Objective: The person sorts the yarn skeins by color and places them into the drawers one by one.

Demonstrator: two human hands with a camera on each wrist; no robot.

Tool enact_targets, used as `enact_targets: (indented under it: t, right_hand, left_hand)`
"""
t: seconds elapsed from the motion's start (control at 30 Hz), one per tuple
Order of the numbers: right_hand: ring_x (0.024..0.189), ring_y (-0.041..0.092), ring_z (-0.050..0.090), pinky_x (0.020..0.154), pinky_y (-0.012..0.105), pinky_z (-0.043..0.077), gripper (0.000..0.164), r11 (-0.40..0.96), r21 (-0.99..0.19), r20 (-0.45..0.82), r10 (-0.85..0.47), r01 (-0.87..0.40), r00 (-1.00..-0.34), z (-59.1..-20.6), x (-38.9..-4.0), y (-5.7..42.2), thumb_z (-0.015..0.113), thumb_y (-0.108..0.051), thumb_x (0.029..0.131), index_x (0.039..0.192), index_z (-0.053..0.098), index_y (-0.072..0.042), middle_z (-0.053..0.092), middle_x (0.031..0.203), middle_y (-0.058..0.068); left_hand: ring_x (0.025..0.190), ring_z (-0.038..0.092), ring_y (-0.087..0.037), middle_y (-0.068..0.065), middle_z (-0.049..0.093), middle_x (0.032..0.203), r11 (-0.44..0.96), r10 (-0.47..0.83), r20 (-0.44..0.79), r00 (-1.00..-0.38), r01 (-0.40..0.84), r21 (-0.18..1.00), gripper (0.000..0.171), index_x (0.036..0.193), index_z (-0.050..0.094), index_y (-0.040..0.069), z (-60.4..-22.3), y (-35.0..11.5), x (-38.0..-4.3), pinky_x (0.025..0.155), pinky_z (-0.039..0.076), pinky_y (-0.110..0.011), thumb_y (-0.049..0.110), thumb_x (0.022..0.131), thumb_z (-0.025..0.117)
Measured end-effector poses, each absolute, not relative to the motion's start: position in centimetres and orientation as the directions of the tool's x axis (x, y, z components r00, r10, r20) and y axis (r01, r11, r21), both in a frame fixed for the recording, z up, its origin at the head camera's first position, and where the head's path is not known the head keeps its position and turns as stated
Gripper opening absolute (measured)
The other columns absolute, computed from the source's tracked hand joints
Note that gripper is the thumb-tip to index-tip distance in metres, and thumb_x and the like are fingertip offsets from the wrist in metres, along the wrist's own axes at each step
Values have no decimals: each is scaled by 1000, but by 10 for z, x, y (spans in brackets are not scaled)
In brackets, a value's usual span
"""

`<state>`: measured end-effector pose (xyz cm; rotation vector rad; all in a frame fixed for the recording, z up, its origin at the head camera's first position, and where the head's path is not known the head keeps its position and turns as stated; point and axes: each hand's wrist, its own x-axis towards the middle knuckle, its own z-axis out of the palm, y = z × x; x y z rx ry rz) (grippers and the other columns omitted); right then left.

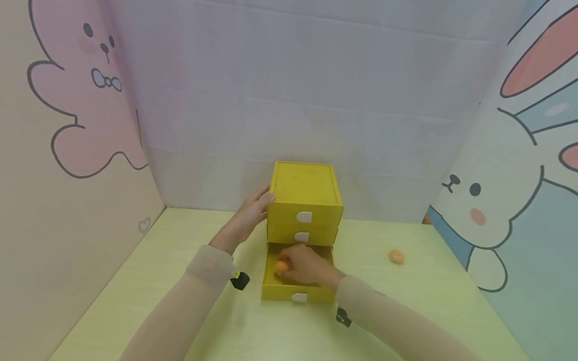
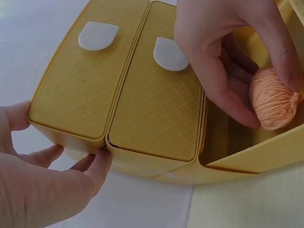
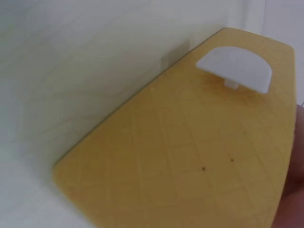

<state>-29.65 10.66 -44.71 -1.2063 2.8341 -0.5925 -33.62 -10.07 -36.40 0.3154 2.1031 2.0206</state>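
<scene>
A yellow drawer unit (image 1: 304,183) with white tabs stands against the back curtain. Its bottom drawer (image 1: 298,293) is pulled out; the two drawers above are closed. My left hand (image 1: 246,218) rests against the unit's left side, thumb at the upper front corner and fingertips on the side wall in the left wrist view. Inside the pulled-out drawer, my right hand (image 1: 307,263) pinches a peach-orange ball of yarn (image 2: 273,99) between thumb and fingers. The right wrist view is mostly filled by the drawer's front panel (image 3: 166,156), with a bit of that hand behind it.
Another small peach-orange ball (image 1: 397,256) lies on the pale yellow-green table (image 1: 370,321), right of the unit. A light curtain (image 1: 298,90) closes off the back. Printed cartoon panels stand on both sides, with a rabbit (image 1: 487,190) on the right one.
</scene>
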Motion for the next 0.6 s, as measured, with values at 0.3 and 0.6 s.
enact_targets:
  t: [0.3, 0.6]
  right_hand:
    - [86, 15, 64, 80, 31, 56, 22, 662, -347, 88, -682, -664, -726, -452, -295, 101, 84, -20, 91, 109, 79, -8, 75, 95, -3]
    - [95, 16, 70, 89, 34, 60, 30, 654, -395, 109, -664, -645, -740, -450, -297, 114, 83, -29, 93, 114, 79, -8, 78, 105, -2]
  left_hand:
    - [157, 33, -31, 0, 25, 175, 51, 291, -7, -957, 8, 999, 63, 171, 24, 27, -364, -100, -337, 131, 26, -52, 39, 114, 48]
    - [158, 33, -31, 0, 25, 175, 50, 296, -5, -955, 10, 999, 64, 171, 23, 26, -364, -100, -336, 131, 25, -52, 41, 113, 48]
